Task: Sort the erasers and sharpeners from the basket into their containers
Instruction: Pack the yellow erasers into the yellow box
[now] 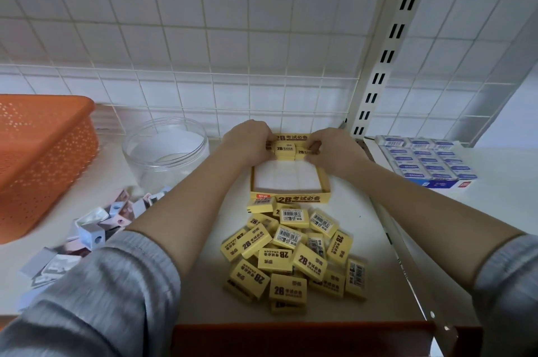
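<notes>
Far left I see the orange basket [43, 153] sitting on the white tabletop [203, 284], its perforated wall toward me. Just right of it, a clear round jar [166, 153] stands upright with no lid on. In front of both lies a loose heap of sharpeners [96, 228] (pastel blue, pink, white), partly hidden under my left sleeve [87, 298].

Left hand [249, 142]: the grip is curled onto the back row of yellow erasers [286, 150] inside the yellow tray box [291, 198], fingers bent round the left end of that row. Right hand [332, 151]: same story on the right end, fingertips pinching the erasers there. The packed erasers sit against the tray's far wall; the rest of the tray floor shows white.

Near me from the tray, touching its front wall, is a pile of loose yellow 2B erasers [294, 255], some label up, some barcode up, lying at all angles.

Right of a slotted shelf upright [387, 45], well apart from the tray, a blue-and-white box of white erasers [428, 161] sits in neat rows. A wire grid panel [203, 22] backs everything.
</notes>
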